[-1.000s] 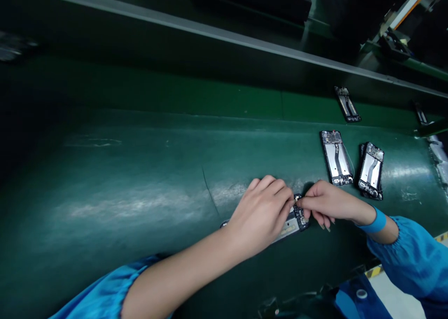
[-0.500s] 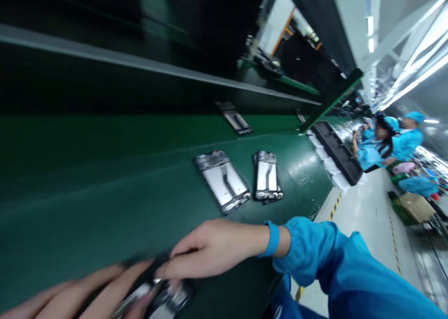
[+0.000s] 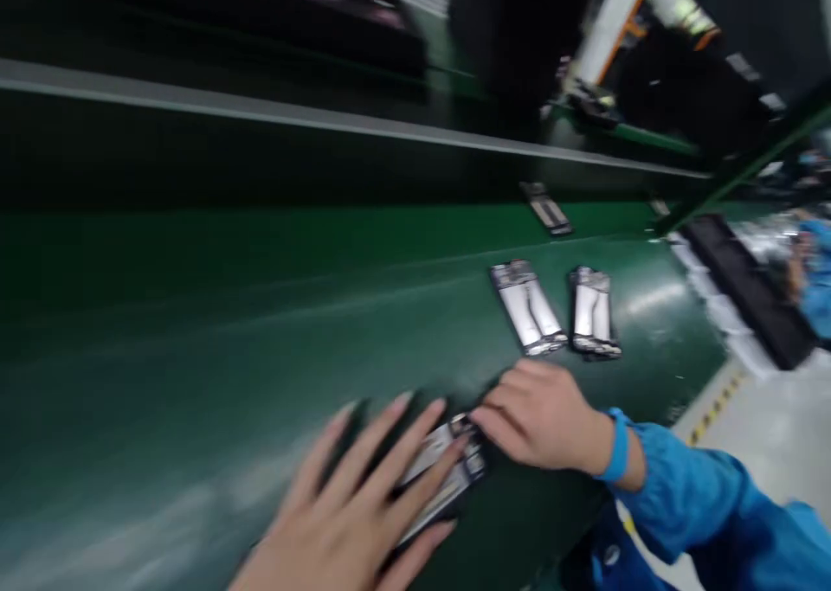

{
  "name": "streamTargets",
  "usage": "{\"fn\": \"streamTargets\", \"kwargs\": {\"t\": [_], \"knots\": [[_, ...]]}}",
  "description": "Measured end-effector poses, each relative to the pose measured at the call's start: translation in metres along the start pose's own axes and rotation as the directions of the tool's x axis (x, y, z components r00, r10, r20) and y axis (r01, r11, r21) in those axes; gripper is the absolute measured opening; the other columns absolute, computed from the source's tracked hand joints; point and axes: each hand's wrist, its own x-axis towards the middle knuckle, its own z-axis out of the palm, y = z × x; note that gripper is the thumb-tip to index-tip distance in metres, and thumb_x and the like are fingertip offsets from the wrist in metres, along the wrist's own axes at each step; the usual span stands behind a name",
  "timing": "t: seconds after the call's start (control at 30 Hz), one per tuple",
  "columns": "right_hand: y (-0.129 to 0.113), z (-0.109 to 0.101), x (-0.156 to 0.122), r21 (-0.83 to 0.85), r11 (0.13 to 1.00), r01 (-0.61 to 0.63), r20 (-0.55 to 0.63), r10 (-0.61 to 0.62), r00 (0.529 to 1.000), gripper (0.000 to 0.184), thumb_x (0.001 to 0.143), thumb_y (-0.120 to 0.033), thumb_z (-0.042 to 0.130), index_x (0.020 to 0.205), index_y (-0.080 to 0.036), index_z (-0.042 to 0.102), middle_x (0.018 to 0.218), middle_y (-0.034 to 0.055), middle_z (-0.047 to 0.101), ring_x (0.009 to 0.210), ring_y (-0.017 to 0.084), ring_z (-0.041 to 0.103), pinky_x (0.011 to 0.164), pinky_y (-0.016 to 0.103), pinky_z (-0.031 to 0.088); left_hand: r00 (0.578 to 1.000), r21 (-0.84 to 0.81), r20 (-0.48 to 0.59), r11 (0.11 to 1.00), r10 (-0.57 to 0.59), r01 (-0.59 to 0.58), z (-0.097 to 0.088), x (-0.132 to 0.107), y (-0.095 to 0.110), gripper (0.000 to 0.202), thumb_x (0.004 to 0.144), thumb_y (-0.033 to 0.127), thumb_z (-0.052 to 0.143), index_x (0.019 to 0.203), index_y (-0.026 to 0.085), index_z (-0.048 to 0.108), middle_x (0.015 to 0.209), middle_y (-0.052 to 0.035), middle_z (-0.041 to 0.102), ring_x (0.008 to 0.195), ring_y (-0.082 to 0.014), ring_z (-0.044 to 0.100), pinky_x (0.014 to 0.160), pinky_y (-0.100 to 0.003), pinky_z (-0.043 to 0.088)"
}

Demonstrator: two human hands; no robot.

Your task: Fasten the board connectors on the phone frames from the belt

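Observation:
My left hand lies with fingers spread over an opened smartphone on the green bench. The phone's back is off; its pale battery and inner parts show between my fingers, and the rest is covered. At the phone's far end, my right hand is closed, thumb and fingers pressed together. Whatever it pinches there, if anything, is hidden. Beyond my right hand lies another opened phone with a white battery and a dark ribbon cable. Beside it is a small stack of opened phones.
Along the back runs a green strip with another opened phone showing there. A grey rail crosses above. A black tray stands beyond the bench's right end, near a blue-clad person.
My left hand has gone from gripping around the phone to lying spread over it. The view has swung left, so the bench things appear farther right. My right hand stays at the phone's end.

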Motion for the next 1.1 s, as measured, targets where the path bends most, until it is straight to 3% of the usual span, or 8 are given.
{"fn": "streamTargets", "kwargs": {"t": [0.1, 0.2, 0.37, 0.6, 0.83, 1.1], "knots": [[0.006, -0.006, 0.002, 0.114, 0.993, -0.003, 0.019, 0.001, 1.000, 0.045, 0.108, -0.031, 0.042, 0.067, -0.018, 0.056, 0.063, 0.0028, 0.055, 0.061, 0.018, 0.051, 0.063, 0.032, 0.037, 0.994, 0.036, 0.106, 0.999, -0.034, 0.030, -0.022, 0.001, 0.006, 0.054, 0.093, 0.062, 0.055, 0.140, 0.036, 0.058, 0.156, 0.0002, 0.044, 0.143, -0.0318, 0.040, 0.127, -0.050, 0.003], [0.010, -0.005, 0.008, 0.293, 0.956, -0.035, 0.060, 0.018, 0.998, 0.043, 0.106, -0.028, 0.044, 0.063, -0.020, 0.045, 0.058, -0.0009, 0.044, 0.057, 0.016, 0.045, 0.059, 0.031, 0.033, 0.985, 0.074, 0.166, 0.997, -0.041, 0.029, -0.030, 0.004, 0.005, 0.059, 0.093, 0.063, 0.054, 0.144, 0.033, 0.054, 0.159, -0.0027, 0.040, 0.146, -0.0331, 0.035, 0.126, -0.051, -0.002], [0.009, 0.008, 0.011, 0.490, 0.871, -0.038, -0.056, 0.075, 0.996, 0.042, 0.103, -0.020, 0.046, 0.063, -0.022, 0.033, 0.058, -0.0036, 0.033, 0.054, 0.014, 0.038, 0.057, 0.031, 0.030, 0.981, 0.088, 0.193, 0.996, -0.022, 0.005, -0.032, 0.006, 0.004, 0.063, 0.096, 0.060, 0.049, 0.151, 0.030, 0.044, 0.159, -0.0051, 0.040, 0.145, -0.0340, 0.036, 0.124, -0.056, 0.001], [0.006, 0.012, 0.011, 0.422, 0.906, 0.012, -0.026, -0.001, 1.000, 0.035, 0.102, -0.022, 0.055, 0.068, -0.020, 0.048, 0.060, -0.0018, 0.043, 0.058, 0.015, 0.041, 0.057, 0.030, 0.031, 0.977, 0.059, 0.209, 0.997, -0.052, 0.040, -0.033, 0.006, 0.004, 0.062, 0.097, 0.062, 0.047, 0.149, 0.029, 0.047, 0.158, -0.0068, 0.041, 0.144, -0.0356, 0.037, 0.123, -0.059, 0.005], [0.005, 0.013, 0.012, 0.452, 0.891, 0.043, -0.010, -0.043, 0.999, 0.039, 0.104, -0.024, 0.050, 0.066, -0.020, 0.049, 0.059, -0.0008, 0.047, 0.058, 0.015, 0.043, 0.058, 0.031, 0.034, 0.975, 0.048, 0.213, 0.998, -0.057, 0.048, -0.033, 0.006, 0.005, 0.062, 0.097, 0.060, 0.047, 0.148, 0.025, 0.049, 0.158, -0.0086, 0.041, 0.143, -0.0370, 0.037, 0.123, -0.060, 0.005], [0.005, 0.012, 0.013, 0.437, 0.894, -0.099, 0.062, 0.080, 0.995, 0.046, 0.105, -0.029, 0.046, 0.061, -0.020, 0.049, 0.056, -0.0001, 0.049, 0.056, 0.016, 0.050, 0.059, 0.030, 0.038, 0.971, -0.025, 0.229, 0.997, -0.070, 0.078, -0.035, 0.008, 0.005, 0.061, 0.095, 0.057, 0.053, 0.148, 0.028, 0.049, 0.158, -0.0081, 0.041, 0.144, -0.0388, 0.036, 0.121, -0.066, 0.013]]}}
